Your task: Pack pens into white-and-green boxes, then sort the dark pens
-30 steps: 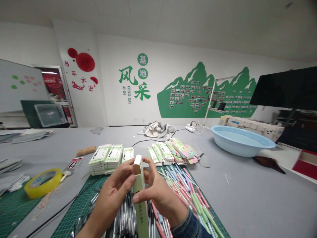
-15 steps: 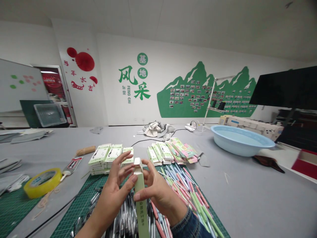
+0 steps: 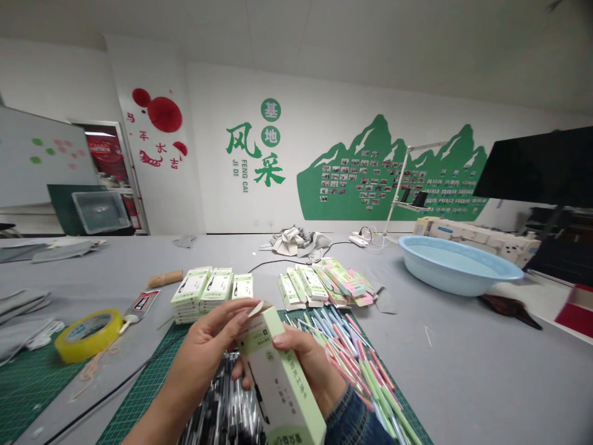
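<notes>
While your left grip (image 3: 210,340) pinches the flap at the upper end of one green-and-white pen carton (image 3: 273,386), your right grip (image 3: 309,360) clasps its body, thumb over the right edge, fingertips showing past the left. The carton sits between both grips, its long axis slanting from that flap, up and left, down toward you and slightly right; its broad pen-printed face looks up at you. Beyond your left grip stand two carton stacks (image 3: 191,287) plus a third, partly hidden; left of it lie one yellow tape roll (image 3: 88,353) and one tube (image 3: 144,302). Black pens (image 3: 227,402) below and pastel pens (image 3: 359,349) right of your right grip are too many to count.
</notes>
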`<action>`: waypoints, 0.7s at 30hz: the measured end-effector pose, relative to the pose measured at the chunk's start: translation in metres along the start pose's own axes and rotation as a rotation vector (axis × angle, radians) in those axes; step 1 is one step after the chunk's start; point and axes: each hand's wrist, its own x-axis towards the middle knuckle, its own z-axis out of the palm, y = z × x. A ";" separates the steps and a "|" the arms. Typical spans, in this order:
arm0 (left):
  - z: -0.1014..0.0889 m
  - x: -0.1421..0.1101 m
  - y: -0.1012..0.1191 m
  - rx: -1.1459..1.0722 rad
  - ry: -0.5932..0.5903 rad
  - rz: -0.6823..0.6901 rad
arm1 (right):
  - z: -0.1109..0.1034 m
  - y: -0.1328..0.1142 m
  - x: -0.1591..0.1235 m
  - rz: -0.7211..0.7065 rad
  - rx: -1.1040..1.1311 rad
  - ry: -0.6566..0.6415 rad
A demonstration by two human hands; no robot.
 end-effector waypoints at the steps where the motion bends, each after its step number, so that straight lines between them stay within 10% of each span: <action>1: 0.000 0.001 -0.001 -0.037 0.003 -0.033 | -0.001 0.001 0.000 0.023 -0.006 -0.007; 21: -0.017 0.007 -0.009 -0.164 -0.062 -0.151 | 0.003 0.007 0.002 -0.012 -0.074 -0.020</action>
